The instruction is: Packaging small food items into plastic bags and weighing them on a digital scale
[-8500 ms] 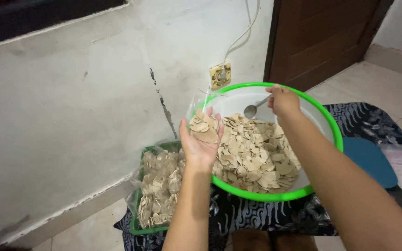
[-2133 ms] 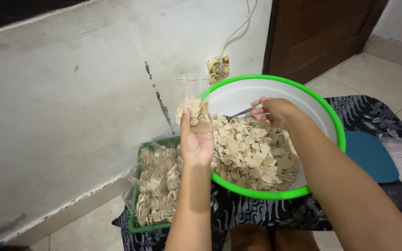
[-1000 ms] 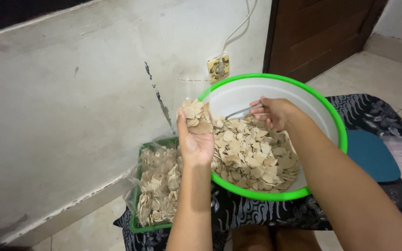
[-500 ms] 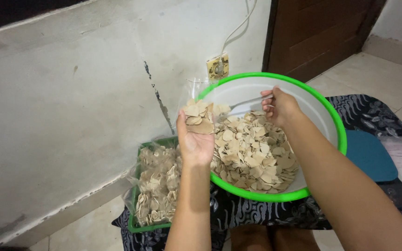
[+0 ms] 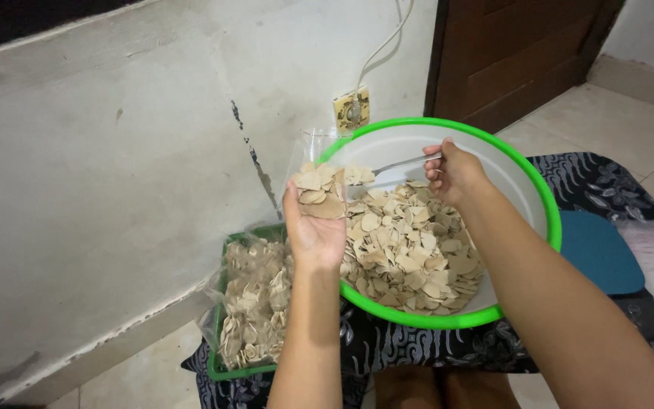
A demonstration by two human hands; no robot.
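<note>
A big white basin with a green rim (image 5: 546,204) rests on my lap and holds a heap of pale, flat raw crackers (image 5: 410,250). My left hand (image 5: 312,227) is raised at the basin's left edge, gripping a small clear plastic bag (image 5: 319,163) partly filled with crackers. My right hand (image 5: 456,170) holds the handle of a metal spoon (image 5: 387,168) whose bowl, loaded with crackers, is at the mouth of the bag.
A green tray (image 5: 228,369) piled with packed bags of crackers (image 5: 255,299) sits on the floor to the left, beside a cracked white wall (image 5: 115,189). A wall socket with a cable (image 5: 351,110), a brown door (image 5: 516,53), a dark patterned cloth (image 5: 599,189) and a blue pad (image 5: 599,254) lie around.
My right hand scooped crackers from the heap and lifted the loaded spoon up to the bag. My left hand has held the bag in place throughout.
</note>
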